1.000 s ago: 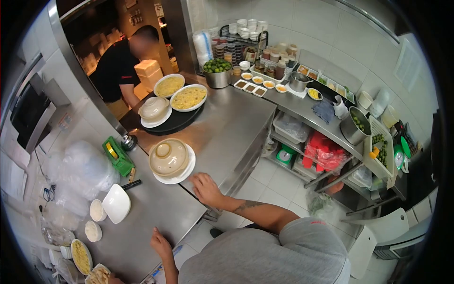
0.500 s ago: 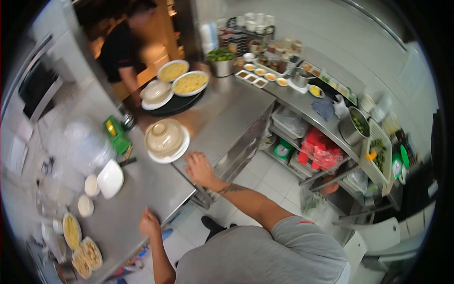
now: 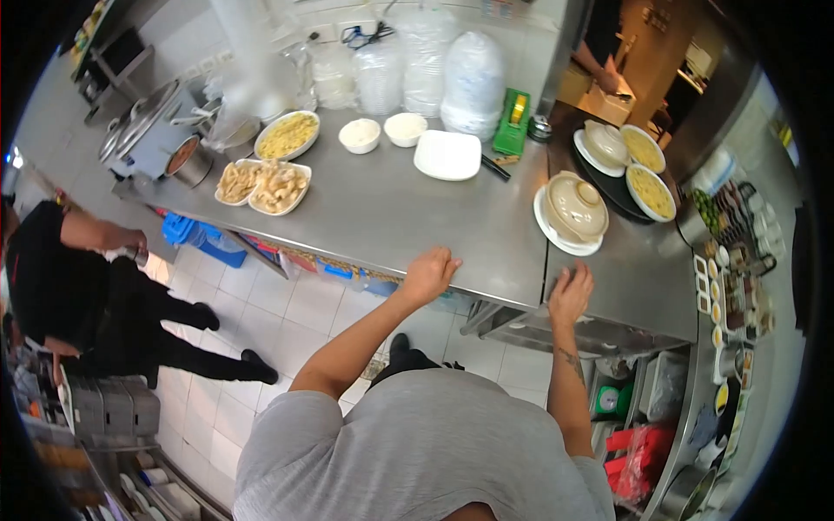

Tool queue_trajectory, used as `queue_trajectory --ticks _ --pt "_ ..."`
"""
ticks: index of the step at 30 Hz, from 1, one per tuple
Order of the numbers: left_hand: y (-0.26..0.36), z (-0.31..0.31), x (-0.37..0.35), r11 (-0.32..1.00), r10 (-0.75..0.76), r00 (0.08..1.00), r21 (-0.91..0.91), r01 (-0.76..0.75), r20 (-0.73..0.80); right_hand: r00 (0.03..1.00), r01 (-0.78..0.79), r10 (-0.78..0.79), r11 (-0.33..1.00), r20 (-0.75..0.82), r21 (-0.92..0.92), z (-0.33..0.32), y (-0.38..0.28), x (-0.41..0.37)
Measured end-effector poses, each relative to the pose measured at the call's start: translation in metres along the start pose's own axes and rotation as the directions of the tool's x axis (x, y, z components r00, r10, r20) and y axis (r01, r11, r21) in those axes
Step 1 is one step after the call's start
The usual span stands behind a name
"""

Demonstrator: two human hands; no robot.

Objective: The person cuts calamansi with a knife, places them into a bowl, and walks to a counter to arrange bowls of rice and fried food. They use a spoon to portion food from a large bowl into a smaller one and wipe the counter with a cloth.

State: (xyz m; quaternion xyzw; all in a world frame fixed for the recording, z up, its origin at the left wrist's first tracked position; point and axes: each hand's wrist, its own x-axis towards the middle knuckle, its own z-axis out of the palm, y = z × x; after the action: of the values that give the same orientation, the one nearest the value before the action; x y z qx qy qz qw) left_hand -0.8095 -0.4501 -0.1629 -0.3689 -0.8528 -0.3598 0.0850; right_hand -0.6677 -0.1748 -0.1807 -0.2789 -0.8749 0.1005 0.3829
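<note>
My left hand (image 3: 432, 273) is curled into a loose fist at the counter's front edge, with nothing seen in it. My right hand (image 3: 571, 293) lies with fingers outstretched on the steel counter (image 3: 373, 208), holding nothing. Just beyond its fingertips is a lidded beige clay pot (image 3: 576, 205) on a white plate (image 3: 547, 227). Behind that pot, a round black tray (image 3: 599, 174) bears another lidded pot (image 3: 605, 141) and two oval dishes of yellow food (image 3: 651, 193). A white square dish (image 3: 447, 155) sits farther back, between two white bowls (image 3: 406, 129) and a green tape dispenser (image 3: 512, 122).
At left are an oval dish of yellow food (image 3: 288, 136), two dishes of pale brown food (image 3: 280, 187) and a metal pot (image 3: 188, 162). A person in black (image 3: 95, 286) stands on the left. Another person's arm (image 3: 595, 65) shows through the opening. Shelving with condiments (image 3: 719, 295) lines the right.
My view has swung left, bringing the counter's left end and the person in black into sight. My right hand stays by the clay pot, its fingers on the counter; my left stays curled.
</note>
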Motion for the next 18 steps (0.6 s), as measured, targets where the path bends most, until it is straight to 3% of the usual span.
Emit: queue_trajectory --ticks 2,5,8,9,11,12,14,17,18 --pt "-0.005 -0.025 -0.013 0.986 -0.065 0.997 -0.154 0.070 0.035 1.000 -0.015 0.015 1.000 -0.011 0.019 -0.003 -0.003 0.000" --pt "-0.048 -0.079 -0.026 0.963 -0.253 0.967 -0.104 0.249 -0.028 0.977 -0.206 0.212 0.964 -0.019 0.166 0.003 0.005 0.003" --pt "-0.122 -0.153 -0.032 0.912 -0.410 0.869 -0.113 0.394 -0.278 0.947 -0.316 0.319 0.891 0.048 0.324 0.010 -0.039 0.012" --pt "-0.137 -0.185 -0.032 0.890 -0.452 0.807 -0.128 0.438 -0.381 0.985 -0.145 0.170 0.913 -0.031 0.382 0.032 -0.052 0.011" --pt "-0.196 -0.235 -0.036 0.787 -0.589 0.641 -0.170 0.593 -0.492 0.952 -0.284 0.135 0.726 0.275 0.626 0.050 -0.126 0.016" --pt "-0.223 -0.263 -0.038 0.734 -0.634 0.558 -0.192 0.651 -0.535 0.900 -0.381 0.078 0.618 0.429 0.687 0.062 -0.166 0.020" --pt "-0.329 -0.295 -0.059 0.753 -0.531 0.477 -0.132 0.644 -0.700 0.730 -0.619 -0.048 0.377 0.681 0.689 0.094 -0.242 0.032" --pt "-0.392 -0.343 -0.060 0.597 -0.712 0.339 -0.276 0.753 -0.615 0.423 -0.898 -0.181 0.045 0.888 0.438 0.167 -0.324 0.052" --pt "-0.398 -0.350 -0.059 0.562 -0.784 0.327 -0.378 0.736 -0.528 0.395 -0.917 -0.189 -0.020 0.899 0.399 0.188 -0.348 0.059"
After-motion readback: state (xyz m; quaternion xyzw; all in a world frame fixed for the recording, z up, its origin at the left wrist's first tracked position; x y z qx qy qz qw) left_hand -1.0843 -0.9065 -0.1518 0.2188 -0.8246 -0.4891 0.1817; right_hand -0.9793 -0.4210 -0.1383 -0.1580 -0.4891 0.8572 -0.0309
